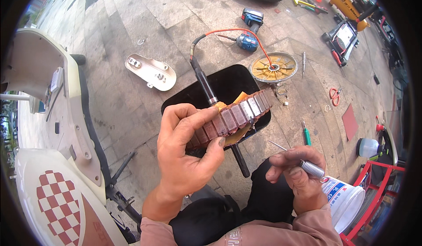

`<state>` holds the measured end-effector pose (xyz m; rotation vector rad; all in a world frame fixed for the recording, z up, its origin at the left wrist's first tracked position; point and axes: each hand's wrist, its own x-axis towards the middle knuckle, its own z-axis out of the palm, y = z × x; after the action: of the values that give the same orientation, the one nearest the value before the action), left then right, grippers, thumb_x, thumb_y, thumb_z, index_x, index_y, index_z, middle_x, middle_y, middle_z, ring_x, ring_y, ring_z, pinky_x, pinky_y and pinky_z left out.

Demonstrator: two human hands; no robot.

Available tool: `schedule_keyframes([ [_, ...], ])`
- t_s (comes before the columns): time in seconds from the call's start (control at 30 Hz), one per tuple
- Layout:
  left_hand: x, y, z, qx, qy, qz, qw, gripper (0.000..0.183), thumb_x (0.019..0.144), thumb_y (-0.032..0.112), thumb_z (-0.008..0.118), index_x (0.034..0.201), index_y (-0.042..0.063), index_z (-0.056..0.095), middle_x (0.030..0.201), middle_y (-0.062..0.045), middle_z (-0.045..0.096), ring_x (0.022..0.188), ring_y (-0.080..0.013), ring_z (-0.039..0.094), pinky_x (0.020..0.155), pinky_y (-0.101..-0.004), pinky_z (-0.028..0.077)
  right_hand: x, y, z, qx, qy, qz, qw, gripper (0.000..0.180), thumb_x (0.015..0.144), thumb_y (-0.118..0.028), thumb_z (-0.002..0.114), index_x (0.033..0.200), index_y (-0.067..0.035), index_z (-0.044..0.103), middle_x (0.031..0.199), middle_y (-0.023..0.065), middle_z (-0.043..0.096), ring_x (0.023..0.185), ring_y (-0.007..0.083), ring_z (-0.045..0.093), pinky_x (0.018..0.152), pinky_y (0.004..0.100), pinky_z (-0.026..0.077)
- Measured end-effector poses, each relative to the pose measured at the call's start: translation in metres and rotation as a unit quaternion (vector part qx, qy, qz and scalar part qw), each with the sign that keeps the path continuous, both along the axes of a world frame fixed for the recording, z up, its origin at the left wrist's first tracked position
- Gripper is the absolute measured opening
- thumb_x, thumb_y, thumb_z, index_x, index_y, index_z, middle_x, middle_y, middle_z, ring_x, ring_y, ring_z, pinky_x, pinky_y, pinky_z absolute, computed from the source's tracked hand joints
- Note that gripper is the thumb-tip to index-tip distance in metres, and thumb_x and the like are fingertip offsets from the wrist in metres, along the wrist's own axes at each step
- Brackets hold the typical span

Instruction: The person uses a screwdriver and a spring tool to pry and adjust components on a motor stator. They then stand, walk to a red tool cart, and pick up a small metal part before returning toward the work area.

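Observation:
My left hand [189,150] grips the rim of a hub motor stator [232,119], thumb and forefinger on either side of its row of metal teeth. The stator stands tilted, with its black axle [205,82] running up to the left and out below. Yellow insulating paper [242,96] sticks out at its upper edge. An orange cable [230,30] arcs from the axle to a round motor end cover [274,74]. My right hand [298,175], right of the stator, holds a thin pointed metal rod [276,144] and a coil spring [312,169]; fingers hide whether they join. Beneath the stator is a black rounded tray-like surface [227,77].
A cordless impact driver [250,31], a cream plastic cover [151,72] with small parts, a green-handled screwdriver [306,133], red scissors [335,96] and sandpaper [350,122] lie on the paving [132,21]. A scooter body [49,186] stands left; a white bucket [347,199] is right.

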<state>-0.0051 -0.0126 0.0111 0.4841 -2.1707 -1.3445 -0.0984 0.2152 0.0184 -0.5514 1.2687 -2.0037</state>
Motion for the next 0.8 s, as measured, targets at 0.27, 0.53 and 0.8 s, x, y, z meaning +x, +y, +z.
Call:
schedule_keyframes([
  [0.27, 0.002, -0.003, -0.001, -0.028, -0.008, -0.013, 0.999, 0.043, 0.073, 0.000, 0.070, 0.117, -0.001, 0.070, 0.110, -0.008, 0.055, 0.098, -0.0154, 0.058, 0.083, -0.0248, 0.049, -0.041, -0.060, -0.009, 0.037, 0.439, -0.024, 0.898, 0.033, 0.081, 0.000, 0.078, 0.113, 0.000, 0.071, 0.105, 0.0164, 0.072, 0.090, 0.0306, 0.072, 0.077, 0.0358, 0.059],
  [0.53, -0.001, -0.002, -0.007, -0.022, 0.014, 0.010, 1.000, 0.044, 0.071, 0.002, 0.075, 0.115, 0.003, 0.072, 0.105, -0.009, 0.057, 0.093, -0.0190, 0.061, 0.082, -0.0298, 0.051, -0.037, -0.075, -0.025, -0.070, 0.518, -0.082, 0.848, 0.037, 0.072, -0.001, 0.080, 0.108, -0.003, 0.073, 0.105, 0.0151, 0.072, 0.090, 0.0300, 0.069, 0.077, 0.0376, 0.057],
  [0.8, -0.001, 0.000, -0.004, -0.012, 0.014, 0.010, 1.000, 0.043, 0.073, -0.001, 0.073, 0.115, 0.000, 0.071, 0.108, -0.009, 0.057, 0.097, -0.0166, 0.059, 0.086, -0.0278, 0.050, -0.040, -0.079, -0.043, -0.104, 0.468, -0.082, 0.874, 0.028, 0.069, 0.000, 0.079, 0.095, -0.004, 0.068, 0.105, 0.0126, 0.075, 0.092, 0.0322, 0.071, 0.079, 0.0377, 0.058],
])
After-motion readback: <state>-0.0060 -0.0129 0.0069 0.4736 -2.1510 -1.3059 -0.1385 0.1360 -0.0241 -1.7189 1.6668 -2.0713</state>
